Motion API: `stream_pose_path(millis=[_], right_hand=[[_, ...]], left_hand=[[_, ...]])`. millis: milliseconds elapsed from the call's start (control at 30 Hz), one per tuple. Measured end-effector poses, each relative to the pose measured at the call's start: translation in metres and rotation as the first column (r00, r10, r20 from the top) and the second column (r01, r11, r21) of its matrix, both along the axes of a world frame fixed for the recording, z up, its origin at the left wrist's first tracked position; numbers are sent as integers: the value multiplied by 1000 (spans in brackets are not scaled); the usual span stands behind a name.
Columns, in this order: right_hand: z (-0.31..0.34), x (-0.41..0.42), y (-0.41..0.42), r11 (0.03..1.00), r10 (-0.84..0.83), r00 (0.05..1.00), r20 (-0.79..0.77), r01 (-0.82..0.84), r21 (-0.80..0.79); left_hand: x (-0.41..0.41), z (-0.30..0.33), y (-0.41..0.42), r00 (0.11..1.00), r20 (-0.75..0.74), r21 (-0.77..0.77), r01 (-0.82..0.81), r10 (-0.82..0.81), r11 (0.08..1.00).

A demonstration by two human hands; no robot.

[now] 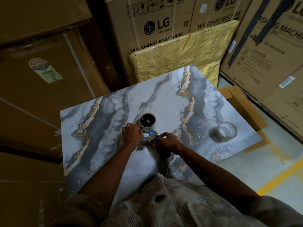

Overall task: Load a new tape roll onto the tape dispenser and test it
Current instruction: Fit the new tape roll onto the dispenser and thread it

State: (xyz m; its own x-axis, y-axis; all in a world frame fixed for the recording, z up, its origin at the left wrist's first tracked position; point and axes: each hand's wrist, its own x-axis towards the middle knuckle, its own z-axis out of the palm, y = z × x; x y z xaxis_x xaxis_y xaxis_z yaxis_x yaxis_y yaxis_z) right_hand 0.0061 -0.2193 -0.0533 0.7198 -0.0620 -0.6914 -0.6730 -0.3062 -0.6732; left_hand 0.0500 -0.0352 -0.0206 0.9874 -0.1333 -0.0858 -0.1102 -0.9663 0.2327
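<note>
A blue and black tape dispenser [151, 136] lies on the marble-patterned table [205, 99] in front of me. A tape roll [147, 120] sits on its black wheel at the far end. My left hand [132, 135] grips the dispenser beside the roll, fingers curled at the roll's lower edge. My right hand [168, 140] holds the dispenser at its metal front plate and black handle. A second, clear tape roll [223, 131] lies flat on the table, well to the right of both hands.
Large cardboard washing-machine boxes [155, 25] stand close behind and to the right. A yellow wrapped panel [180, 58] leans against them. More boxes [41, 79] fill the left. An open carton [242, 102] lies under the table's right edge.
</note>
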Motion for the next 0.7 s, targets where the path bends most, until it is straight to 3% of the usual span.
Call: stream_pose_path(millis=[400,700], right_hand=[[0,-16,15,997,82,990,115,-83,3],[6,-30,20,922,347,908,235,-283,-266]], left_hand=[[1,-3,5,990,-80,-67,-123,118,990],[-2,-2,2,985,-84,-126,-157,147,979]])
